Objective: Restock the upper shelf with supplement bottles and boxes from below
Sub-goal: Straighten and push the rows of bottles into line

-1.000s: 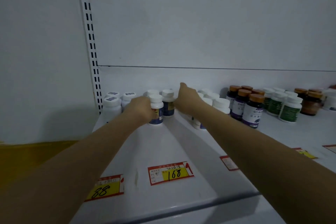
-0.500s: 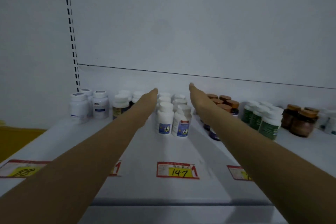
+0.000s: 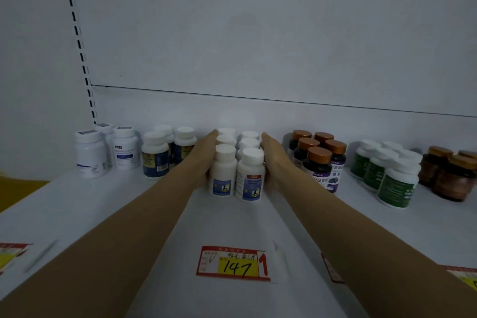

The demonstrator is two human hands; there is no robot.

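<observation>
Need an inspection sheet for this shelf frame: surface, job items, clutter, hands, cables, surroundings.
Surface: white shelf, price tag marked 147 near front edge.
Job's things: six blue-label bottles, two columns of three, upright.
Clutter: navy-label bottles and white bottles left; copper-capped bottles, green-label bottles, brown jars right.
Hands: left hand and right hand flat, fingers straight, against the block's sides.
Cables: nothing seen.
Surroundings: white back panel, slotted upright at left.

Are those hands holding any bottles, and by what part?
No bottle is gripped. The left hand and right hand lie flat, fingers straight, against the outer sides of the white-capped bottle group between them.
</observation>
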